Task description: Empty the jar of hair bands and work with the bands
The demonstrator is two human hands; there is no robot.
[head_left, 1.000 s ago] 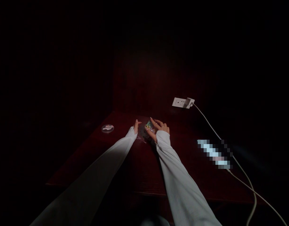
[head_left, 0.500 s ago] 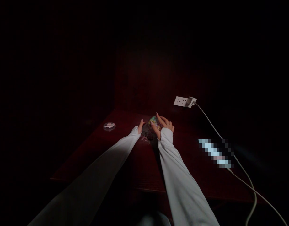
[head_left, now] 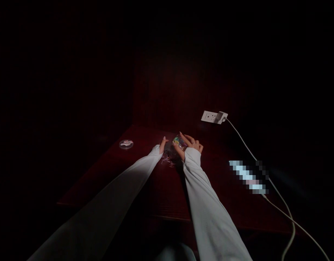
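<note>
Where the two hands meet, small multicoloured bundle pinched in fingers of right hand, raised just off dark red table. Left hand just left of it, mostly hidden by pale sleeve, grip impossible to tell. Thin loops scattered under the wrists. Round clear lid well to the left. Wall socket and white cable off to the right.

I see a dark red wooden desk with a faint sheen. My sleeves look like smooth matt cloth. Near its far left edge lies a glossy clear plastic lid; the white cable looks smooth plastic.
</note>
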